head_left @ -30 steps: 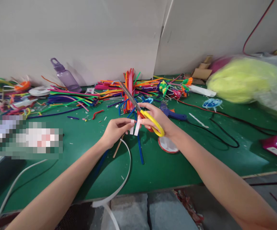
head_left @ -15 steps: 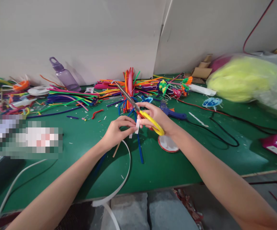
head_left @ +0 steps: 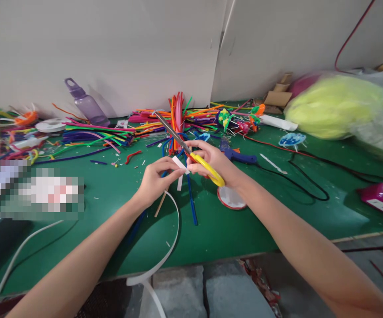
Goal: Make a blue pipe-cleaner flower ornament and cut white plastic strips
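Observation:
My left hand (head_left: pixel 153 181) pinches a short white strip (head_left: pixel 180 164) between thumb and fingers. A long white band (head_left: pixel 177 225) curves from below that hand down over the table's front edge. In my right hand (head_left: pixel 213 161) are scissors (head_left: pixel 208 168) with yellow handles, their blades pointing up and to the left. Its fingertips touch or nearly touch the right end of the short strip. Below the hands lie a blue pipe cleaner (head_left: pixel 192 203) and a thin wooden stick (head_left: pixel 159 206). A white disc with a red rim (head_left: pixel 231 198) sits under my right wrist.
Bundles of coloured pipe cleaners (head_left: pixel 176 112) lie along the wall, with a purple bottle (head_left: pixel 90 108) behind. A blue glue gun (head_left: pixel 242 157) and its black cord are right of my hands. A yellow-green bag (head_left: pixel 337 106) stands far right, beyond a magenta box (head_left: pixel 381 201).
The short white strip has turned from nearly upright to slanting down to the right. My right fingertips have shifted slightly, and the scissors stay in that hand.

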A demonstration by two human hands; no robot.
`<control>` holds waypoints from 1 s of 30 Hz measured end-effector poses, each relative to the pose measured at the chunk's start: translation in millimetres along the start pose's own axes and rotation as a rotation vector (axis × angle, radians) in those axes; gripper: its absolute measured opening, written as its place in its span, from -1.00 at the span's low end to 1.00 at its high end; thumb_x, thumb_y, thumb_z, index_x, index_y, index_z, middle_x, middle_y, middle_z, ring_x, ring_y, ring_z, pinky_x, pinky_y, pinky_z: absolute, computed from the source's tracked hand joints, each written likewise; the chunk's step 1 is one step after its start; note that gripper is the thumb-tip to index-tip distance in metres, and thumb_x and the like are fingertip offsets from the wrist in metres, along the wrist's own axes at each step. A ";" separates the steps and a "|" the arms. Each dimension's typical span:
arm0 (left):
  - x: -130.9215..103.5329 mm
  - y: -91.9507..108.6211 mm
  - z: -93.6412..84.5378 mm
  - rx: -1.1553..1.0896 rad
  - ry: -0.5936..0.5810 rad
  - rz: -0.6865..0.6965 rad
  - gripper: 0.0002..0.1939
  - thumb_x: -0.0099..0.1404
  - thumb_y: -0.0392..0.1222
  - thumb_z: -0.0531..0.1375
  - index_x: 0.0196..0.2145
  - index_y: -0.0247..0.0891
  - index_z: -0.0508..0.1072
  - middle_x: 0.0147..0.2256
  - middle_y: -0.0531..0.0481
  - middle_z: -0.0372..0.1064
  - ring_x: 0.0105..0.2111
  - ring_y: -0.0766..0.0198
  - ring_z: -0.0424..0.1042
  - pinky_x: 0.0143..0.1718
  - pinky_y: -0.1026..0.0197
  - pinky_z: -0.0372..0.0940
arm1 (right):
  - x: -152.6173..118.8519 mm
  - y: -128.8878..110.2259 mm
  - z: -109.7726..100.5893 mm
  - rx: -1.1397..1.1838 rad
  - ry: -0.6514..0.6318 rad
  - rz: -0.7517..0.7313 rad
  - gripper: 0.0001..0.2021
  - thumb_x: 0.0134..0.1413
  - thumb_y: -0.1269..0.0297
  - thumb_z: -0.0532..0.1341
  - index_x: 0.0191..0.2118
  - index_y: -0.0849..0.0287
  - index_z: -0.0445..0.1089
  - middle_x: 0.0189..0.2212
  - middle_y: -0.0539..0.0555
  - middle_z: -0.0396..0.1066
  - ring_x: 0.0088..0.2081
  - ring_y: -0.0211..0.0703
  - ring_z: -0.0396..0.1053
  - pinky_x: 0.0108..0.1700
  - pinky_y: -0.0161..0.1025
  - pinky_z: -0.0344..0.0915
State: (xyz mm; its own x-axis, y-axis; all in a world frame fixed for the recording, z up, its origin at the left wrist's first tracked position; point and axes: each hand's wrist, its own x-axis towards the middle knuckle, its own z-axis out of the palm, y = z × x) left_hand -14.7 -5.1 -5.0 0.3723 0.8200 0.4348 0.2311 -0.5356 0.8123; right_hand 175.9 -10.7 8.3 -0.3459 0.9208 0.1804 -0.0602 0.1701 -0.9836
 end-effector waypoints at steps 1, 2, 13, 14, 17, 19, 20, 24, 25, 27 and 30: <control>0.3 -0.2 -0.6 -0.011 0.024 -0.001 -0.86 0.17 -0.12 0.30 -0.47 -0.22 0.57 -0.42 0.01 0.42 -0.40 0.33 0.37 -0.34 0.24 0.24 | 0.0 -0.1 -0.4 0.001 -0.009 0.004 -0.40 -0.14 0.39 0.32 0.10 0.17 0.20 -0.45 -0.11 0.35 -0.50 -0.38 0.25 -0.50 -0.37 0.15; 0.5 -0.6 -0.9 -0.020 0.040 -0.002 -0.86 0.17 -0.12 0.30 -0.47 -0.22 0.57 -0.43 0.02 0.42 -0.40 0.33 0.37 -0.33 0.24 0.24 | -0.1 -0.2 -0.3 0.005 -0.018 0.006 -0.38 -0.15 0.39 0.32 0.10 0.18 0.20 -0.45 -0.11 0.35 -0.50 -0.39 0.25 -0.50 -0.38 0.14; -1.3 -1.9 2.3 -0.132 -0.024 -0.048 -0.85 0.16 -0.10 0.32 -0.41 -0.24 0.56 -0.36 0.00 0.41 -0.35 0.32 0.38 -0.34 0.25 0.26 | -0.1 -0.3 4.3 0.014 -0.050 -0.036 -0.37 -0.16 0.38 0.31 0.11 0.16 0.18 -0.46 -0.12 0.33 -0.45 -0.35 0.26 -0.37 -0.32 0.20; -1.4 -2.0 2.4 -0.144 -0.022 -0.051 -0.85 0.15 -0.10 0.32 -0.41 -0.25 0.55 -0.36 0.00 0.41 -0.36 0.32 0.38 -0.34 0.25 0.27 | 0.1 -0.1 4.2 0.006 -0.051 -0.049 -0.39 -0.16 0.36 0.32 0.09 0.16 0.19 -0.45 -0.11 0.33 -0.41 -0.33 0.28 -0.33 -0.31 0.22; -1.5 -2.7 2.0 -0.187 0.005 -0.061 -0.83 0.12 -0.10 0.34 -0.43 -0.26 0.54 -0.37 0.00 0.40 -0.36 0.32 0.39 -0.34 0.25 0.30 | -0.4 -2.7 2.4 -0.091 -0.006 -0.096 -0.53 -0.18 0.29 0.38 -0.08 0.14 0.28 -0.40 -0.09 0.31 -0.33 -0.28 0.28 -0.21 -0.25 0.23; -1.6 -3.1 1.3 -0.208 0.033 -0.065 -0.83 0.10 -0.10 0.35 -0.44 -0.27 0.54 -0.37 -0.01 0.41 -0.37 0.32 0.40 -0.35 0.26 0.31 | -2.0 -7.7 -1.4 -0.179 0.037 -0.118 -0.55 -0.22 0.22 0.42 -0.17 0.12 0.27 -0.37 -0.08 0.29 -0.31 -0.28 0.25 -0.18 -0.24 0.23; -1.7 -3.1 0.8 -0.212 0.046 -0.067 -0.82 0.10 -0.10 0.35 -0.44 -0.27 0.54 -0.36 -0.01 0.41 -0.37 0.32 0.40 -0.36 0.26 0.31 | -3.1 -10.8 -4.3 -0.220 0.047 -0.122 -0.52 -0.23 0.18 0.43 -0.17 0.10 0.25 -0.35 -0.08 0.28 -0.31 -0.27 0.24 -0.18 -0.24 0.23; -2.6 -2.2 -1.1 -0.205 0.120 -0.068 -0.82 0.11 -0.09 0.35 -0.45 -0.28 0.54 -0.33 -0.02 0.42 -0.37 0.33 0.40 -0.38 0.28 0.31 | -8.2 -24.2 -19.1 -0.452 0.009 -0.110 -0.43 -0.21 0.06 0.43 -0.09 0.04 0.18 -0.31 -0.07 0.26 -0.30 -0.24 0.21 -0.24 -0.26 0.22; -2.8 -1.8 -1.4 -0.209 0.142 -0.063 -0.82 0.11 -0.10 0.35 -0.45 -0.28 0.54 -0.34 -0.02 0.41 -0.36 0.33 0.39 -0.37 0.28 0.31 | -9.3 -26.9 -22.4 -0.530 0.012 -0.112 -0.45 -0.20 0.03 0.43 -0.11 0.05 0.20 -0.33 -0.07 0.25 -0.33 -0.25 0.19 -0.27 -0.27 0.20; -3.0 -1.0 -1.7 -0.225 0.184 -0.047 -0.84 0.11 -0.12 0.35 -0.45 -0.27 0.53 -0.35 0.00 0.41 -0.35 0.34 0.39 -0.36 0.29 0.31 | -11.8 -30.6 -27.6 -0.708 0.032 -0.123 -0.51 -0.20 -0.01 0.42 -0.19 0.09 0.26 -0.41 -0.08 0.22 -0.41 -0.28 0.14 -0.35 -0.30 0.14; -2.8 -0.5 -1.4 -0.260 0.225 -0.037 -0.87 0.12 -0.15 0.34 -0.42 -0.25 0.54 -0.35 0.01 0.41 -0.34 0.35 0.38 -0.33 0.29 0.30 | -16.5 -30.1 -32.1 -0.882 0.049 -0.199 -0.55 -0.18 -0.03 0.42 -0.25 0.13 0.32 -0.48 -0.09 0.18 -0.46 -0.30 0.10 -0.41 -0.32 0.08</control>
State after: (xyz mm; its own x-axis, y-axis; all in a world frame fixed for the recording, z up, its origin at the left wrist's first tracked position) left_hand -17.1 -6.9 -6.1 0.1535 0.8774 0.4545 -0.0071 -0.4590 0.8884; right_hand 213.5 -19.8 35.0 -0.3641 0.8561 0.3668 0.6321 0.5164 -0.5777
